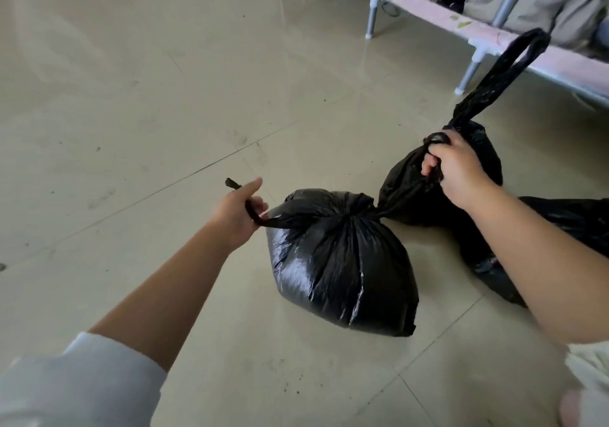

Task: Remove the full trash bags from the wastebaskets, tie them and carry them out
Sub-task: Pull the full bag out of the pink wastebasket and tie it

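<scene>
With the full black trash bag (pixel 342 262) on the floor (pixel 131 113) near the bed frame (pixel 372 15), the left hand (pixel 235 215) and right hand (pixel 456 171) each grip a tie strip, and pulling too hard could tear the thin plastic or let the knot slip.

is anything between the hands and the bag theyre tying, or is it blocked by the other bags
Nothing visible does. The left hand and right hand each already grip a handle strip of the front trash bag, pulling its knot tight. The other black bags lie behind it and to its right.
</scene>
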A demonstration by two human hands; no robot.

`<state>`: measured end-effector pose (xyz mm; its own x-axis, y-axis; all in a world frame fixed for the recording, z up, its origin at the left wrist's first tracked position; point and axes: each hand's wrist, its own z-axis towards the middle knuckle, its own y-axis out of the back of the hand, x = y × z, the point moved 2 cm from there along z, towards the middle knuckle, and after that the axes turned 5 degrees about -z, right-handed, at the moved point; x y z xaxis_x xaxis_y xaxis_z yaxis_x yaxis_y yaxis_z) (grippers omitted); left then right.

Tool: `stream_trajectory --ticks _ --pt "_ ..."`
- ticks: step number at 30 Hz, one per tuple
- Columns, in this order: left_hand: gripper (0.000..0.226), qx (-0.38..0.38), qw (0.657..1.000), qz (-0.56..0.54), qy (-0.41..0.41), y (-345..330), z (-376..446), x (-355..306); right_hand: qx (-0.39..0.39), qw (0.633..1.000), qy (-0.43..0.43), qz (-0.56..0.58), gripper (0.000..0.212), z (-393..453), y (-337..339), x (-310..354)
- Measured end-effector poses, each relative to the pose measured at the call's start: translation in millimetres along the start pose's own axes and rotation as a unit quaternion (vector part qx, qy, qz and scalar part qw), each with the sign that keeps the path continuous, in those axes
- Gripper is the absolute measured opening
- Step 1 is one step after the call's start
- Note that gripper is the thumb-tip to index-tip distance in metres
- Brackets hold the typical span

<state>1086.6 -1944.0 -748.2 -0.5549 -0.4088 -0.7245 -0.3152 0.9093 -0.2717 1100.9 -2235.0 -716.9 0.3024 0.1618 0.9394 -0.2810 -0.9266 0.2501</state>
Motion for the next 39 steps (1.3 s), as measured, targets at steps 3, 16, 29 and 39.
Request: stream_trajectory --ticks 3,16,29,39 --pt "0.024 -0.05 0.998 -0.011 0.024 -9.9 -11.5 20.4 -0.023 0.998 -0.022 0.05 0.034 -4.2 3.5 -17.1" --pt "0.025 -0.076 0.964 0.196 -0.165 -36.7 -25.8 35.1 0.086 0.956 -0.223 0.17 0.028 -26.1 -45.9 -27.7" --pt "0.054 0.086 0.808 0.58 -0.054 -58.5 -24.7 23.5 0.123 0.946 0.013 -0.298 0.052 -47.6 -37.6 -3.1" --pt "0.062 -0.026 0.604 0.768 -0.212 -64.8 -19.9 28.9 0.294 0.954 0.018 -0.059 0.029 -46.7 -67.9 20.3"
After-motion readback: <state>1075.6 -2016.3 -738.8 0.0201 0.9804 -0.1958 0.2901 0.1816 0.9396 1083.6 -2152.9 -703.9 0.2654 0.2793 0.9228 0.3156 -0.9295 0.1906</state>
